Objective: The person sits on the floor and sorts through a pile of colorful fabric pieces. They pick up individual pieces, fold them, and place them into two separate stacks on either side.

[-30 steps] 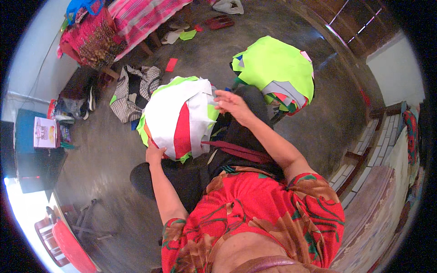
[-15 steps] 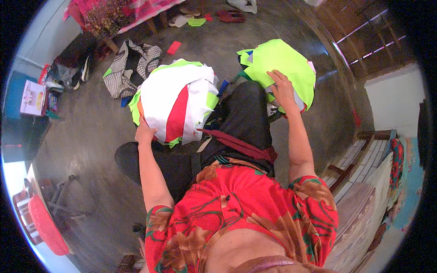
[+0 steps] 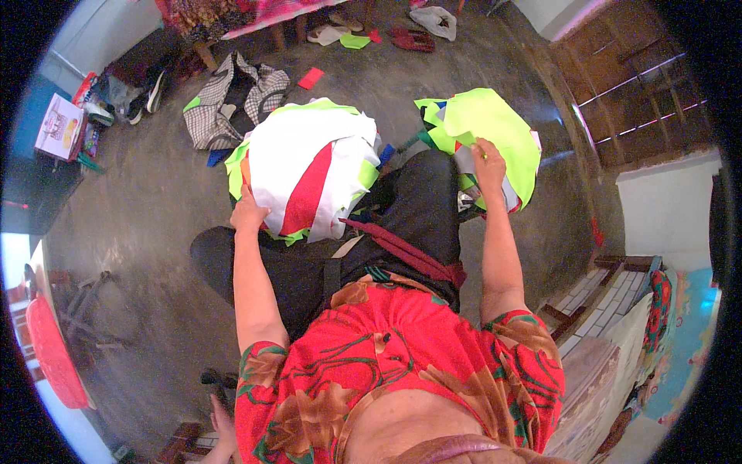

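My left hand (image 3: 249, 213) rests against the near left edge of a rounded pile of cloth pieces, its thumb spread from the fingers. A white cloth piece (image 3: 282, 147) covers most of that pile's top, with a red strip (image 3: 308, 189) across it and lime-green edges sticking out around. At the right, my right hand (image 3: 488, 166) pinches the near edge of a lime-green cloth piece (image 3: 495, 116) on top of a second pile. White, grey and red scraps show beneath it. Both piles sit by my bent legs in black trousers (image 3: 421, 205).
A checked cloth (image 3: 215, 104) lies beyond the left pile, near a red scrap (image 3: 311, 78). Shoes (image 3: 154, 91) and a white plastic bag (image 3: 434, 22) are farther off. A red chair (image 3: 56, 352) stands at left. Another person's hand (image 3: 222, 421) shows at lower left.
My right fingers have closed on the lime-green piece's near edge and lifted it slightly, whereas earlier they lay on top. My left hand remains at its pile. The view has shifted a little.
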Demonstrator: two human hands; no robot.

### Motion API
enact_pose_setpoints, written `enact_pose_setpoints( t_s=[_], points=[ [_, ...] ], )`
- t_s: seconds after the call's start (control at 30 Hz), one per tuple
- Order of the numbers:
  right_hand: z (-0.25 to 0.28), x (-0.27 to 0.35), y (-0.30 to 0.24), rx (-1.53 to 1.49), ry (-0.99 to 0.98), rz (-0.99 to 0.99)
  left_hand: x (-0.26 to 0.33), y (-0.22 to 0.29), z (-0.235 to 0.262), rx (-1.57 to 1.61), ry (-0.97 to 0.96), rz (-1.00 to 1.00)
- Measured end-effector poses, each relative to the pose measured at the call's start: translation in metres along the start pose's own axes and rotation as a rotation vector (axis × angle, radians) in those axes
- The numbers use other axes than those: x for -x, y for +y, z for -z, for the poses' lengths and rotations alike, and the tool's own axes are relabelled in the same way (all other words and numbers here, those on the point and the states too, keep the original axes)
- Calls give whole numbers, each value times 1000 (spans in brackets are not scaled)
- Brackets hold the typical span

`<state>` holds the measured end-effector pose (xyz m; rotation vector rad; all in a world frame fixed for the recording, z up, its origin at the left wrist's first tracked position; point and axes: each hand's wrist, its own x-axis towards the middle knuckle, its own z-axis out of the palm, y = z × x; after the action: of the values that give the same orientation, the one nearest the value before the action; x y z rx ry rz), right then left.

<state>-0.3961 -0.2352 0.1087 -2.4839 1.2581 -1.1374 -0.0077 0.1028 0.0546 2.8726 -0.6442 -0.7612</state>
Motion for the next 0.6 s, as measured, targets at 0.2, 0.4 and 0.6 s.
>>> enact_pose_setpoints(
  t_s=[0.2,0.4,0.6],
  points=[
    [16,-69,-22,-415,24,-287,-3,-4,-7,0,56,-22],
    [-1,-101,-132,-729,61,-154,-4,-4,-6,34,34,-11],
    [-67,-7,-228,-503,-384,1,-7,-10,-12,68,40,0]
  ],
)
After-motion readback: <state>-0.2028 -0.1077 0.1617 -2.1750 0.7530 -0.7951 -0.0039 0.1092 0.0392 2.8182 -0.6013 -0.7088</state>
